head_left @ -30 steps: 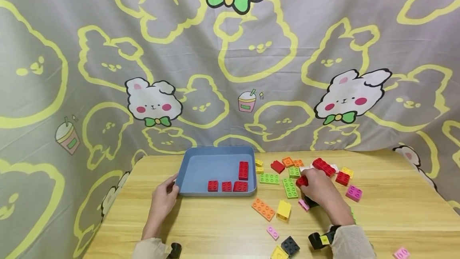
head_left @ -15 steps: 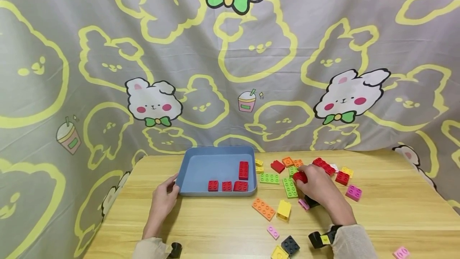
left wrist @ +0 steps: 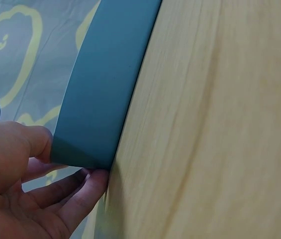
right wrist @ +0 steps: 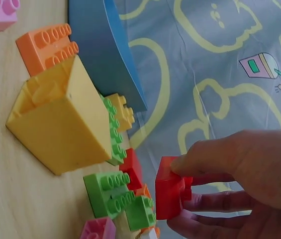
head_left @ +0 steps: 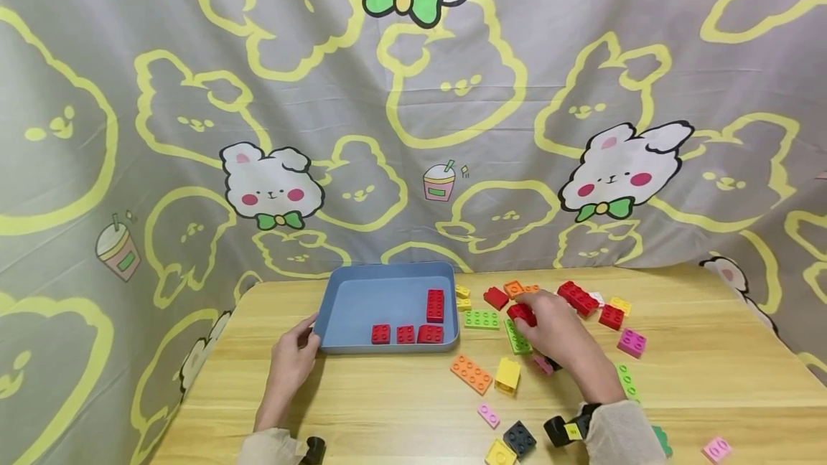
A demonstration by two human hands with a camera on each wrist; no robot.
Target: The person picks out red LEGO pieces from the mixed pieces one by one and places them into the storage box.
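A blue tray (head_left: 368, 303) stands at the back of the table, with several red bricks (head_left: 436, 306) along its right and front sides. My left hand (head_left: 293, 359) holds the tray's front left corner. In the left wrist view, the thumb is at the rim of the tray wall (left wrist: 100, 89) and fingertips meet its lower edge. Above the scattered bricks, my right hand (head_left: 558, 332) pinches a red toy building brick (head_left: 521, 314) between thumb and fingers. The right wrist view shows this brick (right wrist: 167, 191) raised over the others, its studs facing the palm.
Right of the tray lie green bricks (head_left: 482, 319), a red brick (head_left: 496, 298), and a long red brick (head_left: 578, 298). Nearer are an orange brick (head_left: 472, 374), a tall yellow brick (head_left: 507, 376) and a black brick (head_left: 520, 439). A patterned curtain (head_left: 388, 221) hangs behind the table.
My right hand has lifted the red brick and carried it left, toward the tray. My left hand stays at the tray corner. The head view has shifted slightly.
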